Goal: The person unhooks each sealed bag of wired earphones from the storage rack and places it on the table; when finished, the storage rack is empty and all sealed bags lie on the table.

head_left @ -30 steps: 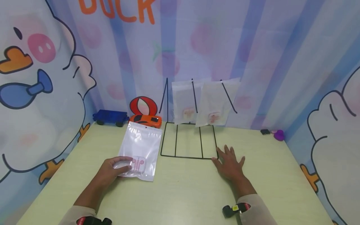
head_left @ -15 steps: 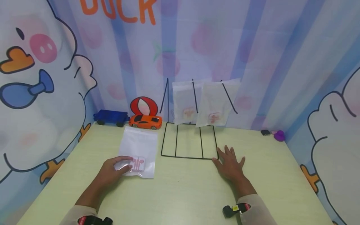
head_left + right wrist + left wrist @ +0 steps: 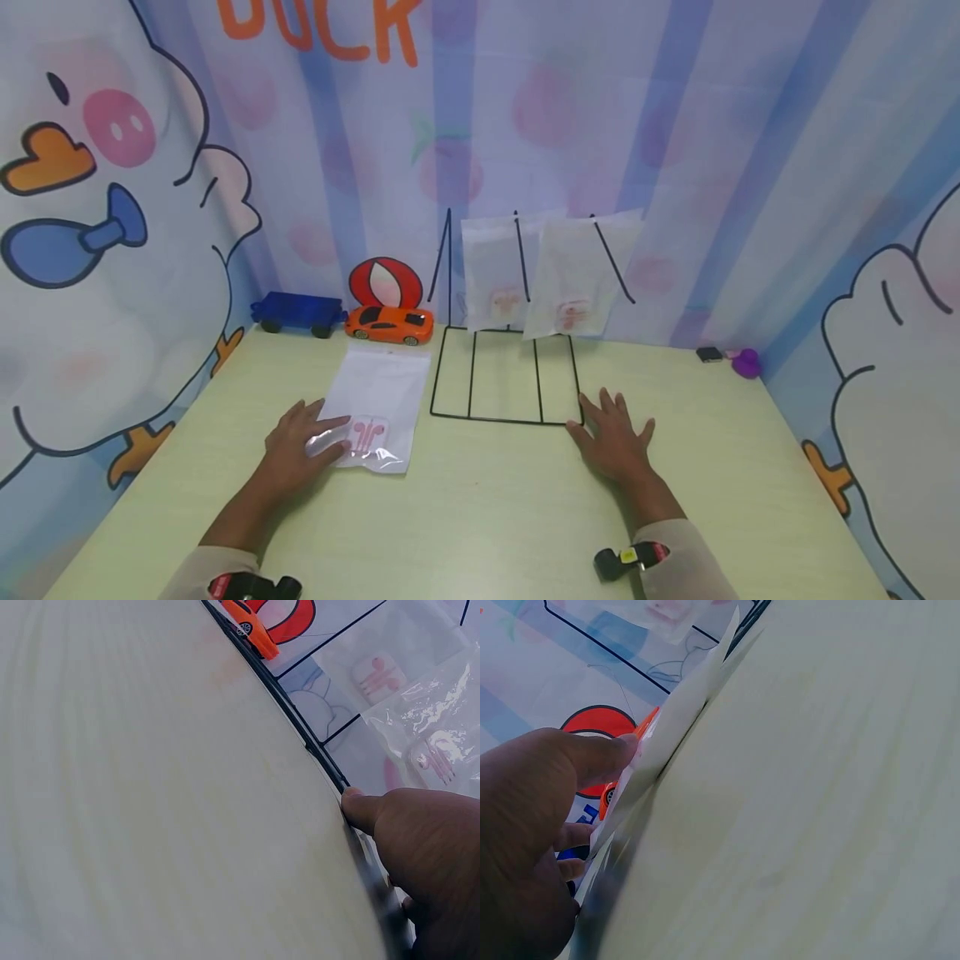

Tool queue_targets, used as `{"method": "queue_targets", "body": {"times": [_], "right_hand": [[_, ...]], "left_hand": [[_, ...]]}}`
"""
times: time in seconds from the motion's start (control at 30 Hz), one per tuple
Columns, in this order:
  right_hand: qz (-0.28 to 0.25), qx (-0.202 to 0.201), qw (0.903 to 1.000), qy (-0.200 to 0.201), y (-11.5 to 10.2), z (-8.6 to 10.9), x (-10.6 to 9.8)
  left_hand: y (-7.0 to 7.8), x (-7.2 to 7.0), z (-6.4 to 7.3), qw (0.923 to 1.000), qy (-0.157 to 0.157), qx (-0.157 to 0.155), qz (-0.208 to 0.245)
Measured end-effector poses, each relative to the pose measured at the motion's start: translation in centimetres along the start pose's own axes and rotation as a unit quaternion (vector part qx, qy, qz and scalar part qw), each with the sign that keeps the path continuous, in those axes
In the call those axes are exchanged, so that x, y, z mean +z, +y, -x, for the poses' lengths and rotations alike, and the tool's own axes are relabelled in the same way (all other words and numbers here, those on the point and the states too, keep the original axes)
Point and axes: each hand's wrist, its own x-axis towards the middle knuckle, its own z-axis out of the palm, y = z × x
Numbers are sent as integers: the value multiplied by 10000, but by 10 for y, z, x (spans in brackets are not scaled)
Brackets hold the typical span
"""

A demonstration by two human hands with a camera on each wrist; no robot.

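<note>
A white zip bag lies flat on the table, left of the black wire rack. Pink earphones in a small square case show through its lower part. My left hand rests at the bag's lower left edge, fingers spread, thumb and forefinger tips beside the case. In the left wrist view the thumb lies over the bag. My right hand lies with spread fingers at the rack's front right corner, its fingertips right at the wire. Two similar bags hang on the rack, one on the middle hook, another on the right hook.
The rack's left hook holds no bag. Behind the flat bag stand an orange toy car and a blue toy wagon. A black item and a purple one lie at the back right. Printed curtains enclose the table.
The bag has gone from tilted up in my left hand's grip to flat on the table. The left fingers have loosened and spread. My right hand stays in place.
</note>
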Motion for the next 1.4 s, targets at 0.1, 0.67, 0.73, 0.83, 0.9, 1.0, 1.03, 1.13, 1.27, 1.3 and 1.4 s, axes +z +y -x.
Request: {"method": "queue_targets", "body": {"times": [0.1,0.67,0.73,0.83,0.9,1.0,1.03,1.13,1.27,1.3,1.4], "right_hand": [[-43,-1,10000,29,-1,1,-1],[29,14,9999,138,2,1,-1],[26,2,9998,172,2,1,-1],[21,-48,9998,211,1,0,-1],[-14,-65,9998,205,1,0,-1],[-44,-48,9999,125,-1,0,-2],[-42,-46,9999,120,-1,0,-1],[-19,-12,9999,118,-2,1,-2],[-9,-1,9999,116,-2,2,-2],[-11,-1,9999,115,-2,2,-2],[-29,4,9999,117,-1,3,-1]], "left_hand": [[1,0,0,10000,0,64,-61],[15,1,-1,9996,-71,-155,-230],[16,1,0,9996,-72,-165,-214],[15,2,-1,9995,-69,-188,-252],[14,2,-1,9993,-22,-228,-294],[15,1,-1,9992,188,-210,-280],[17,1,-1,9992,288,-163,-227],[23,-1,-4,9985,544,82,-30],[34,-1,-12,9968,688,373,145],[37,0,-15,9963,724,440,161],[46,2,-27,9938,835,675,286]]}}
